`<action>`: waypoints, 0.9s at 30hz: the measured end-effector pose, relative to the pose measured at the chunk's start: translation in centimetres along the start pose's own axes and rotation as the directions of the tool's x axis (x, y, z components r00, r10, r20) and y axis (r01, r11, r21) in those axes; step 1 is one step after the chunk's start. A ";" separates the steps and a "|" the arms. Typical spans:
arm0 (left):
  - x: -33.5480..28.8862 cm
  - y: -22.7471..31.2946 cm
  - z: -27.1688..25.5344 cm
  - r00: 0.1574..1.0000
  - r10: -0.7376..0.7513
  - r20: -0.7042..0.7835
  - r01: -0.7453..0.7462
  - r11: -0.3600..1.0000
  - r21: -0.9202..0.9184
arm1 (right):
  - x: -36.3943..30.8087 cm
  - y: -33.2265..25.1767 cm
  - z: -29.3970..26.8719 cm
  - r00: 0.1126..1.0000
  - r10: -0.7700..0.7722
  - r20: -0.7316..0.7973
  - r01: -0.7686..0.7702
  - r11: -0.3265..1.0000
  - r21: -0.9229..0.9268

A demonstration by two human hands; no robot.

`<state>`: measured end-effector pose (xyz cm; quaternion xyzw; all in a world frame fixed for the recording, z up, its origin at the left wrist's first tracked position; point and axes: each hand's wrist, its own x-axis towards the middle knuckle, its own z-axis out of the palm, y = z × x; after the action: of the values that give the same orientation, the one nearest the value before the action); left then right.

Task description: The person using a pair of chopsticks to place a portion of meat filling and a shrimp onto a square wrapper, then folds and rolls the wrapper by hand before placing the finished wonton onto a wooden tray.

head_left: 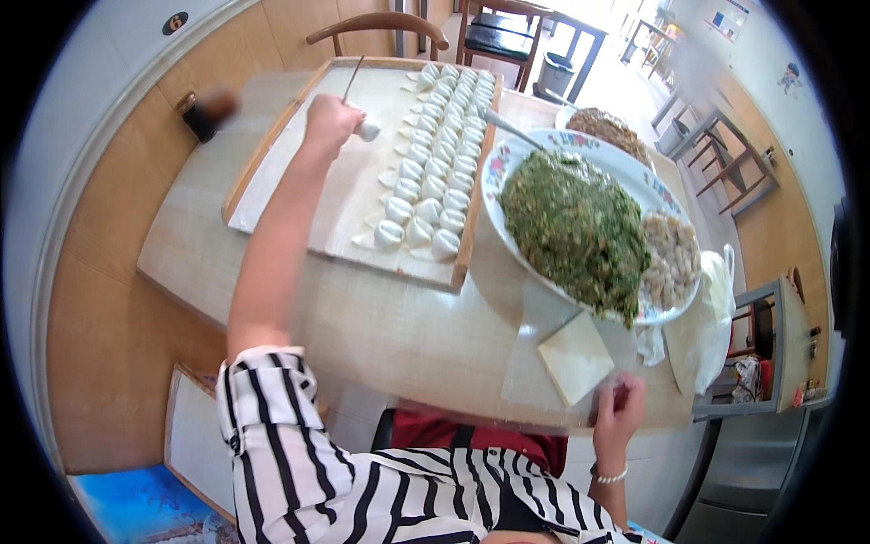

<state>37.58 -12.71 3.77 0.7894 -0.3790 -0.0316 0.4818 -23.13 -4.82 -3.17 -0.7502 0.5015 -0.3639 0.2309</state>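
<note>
The dumpling (368, 131) hung over the tray (294, 172), probably light, soft and easily squashed, best held gently by its folds; the left hand's (332, 122) fingers were closed around it and a thin stick (354, 78), arm outstretched; the right hand (620, 402) curled beside the wrappers (575, 358), its grip unclear

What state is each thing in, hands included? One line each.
Left hand, closed on thin stick
Thin stick, gripped
White lump at left hand, too blurred to tell
Right hand, curled; contents unclear
Square wrappers, lying flat
Wooden tray, partly filled
Dumplings, folded, in rows
Oval plate, loaded
Green filling, heaped
Shrimp, piled
Brown filling, heaped
Plastic bag, crumpled
</note>
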 end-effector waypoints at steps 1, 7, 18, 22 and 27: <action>2.0 0.8 2.3 0.995 -0.103 0.001 0.103 0.994 -0.028 | -0.3 0.3 0.3 0.996 -0.068 -0.065 0.067 0.998 -0.008; 11.1 -0.1 11.6 0.912 -0.410 -0.014 0.401 0.898 -0.183 | -0.5 -0.4 1.0 0.975 -0.178 -0.132 0.167 0.982 -0.093; 9.0 4.1 12.3 0.992 -0.124 -0.020 0.120 0.886 0.447 | -0.8 -0.7 1.3 0.988 -0.114 -0.102 0.093 0.978 -0.188; 11.0 1.4 11.2 0.986 -0.104 0.134 0.080 0.983 0.168 | -0.2 -1.4 1.7 0.986 -0.138 -0.098 0.119 0.977 -0.178; 13.3 -2.2 14.6 0.982 -0.025 0.185 -0.025 0.965 0.260 | 0.1 -2.1 1.2 0.983 -0.164 -0.087 0.145 0.970 -0.193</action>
<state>42.25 -31.29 -1.58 0.8395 -0.4234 -0.0553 0.3361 -20.90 -4.13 -2.36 -0.7856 0.4845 -0.3703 0.1047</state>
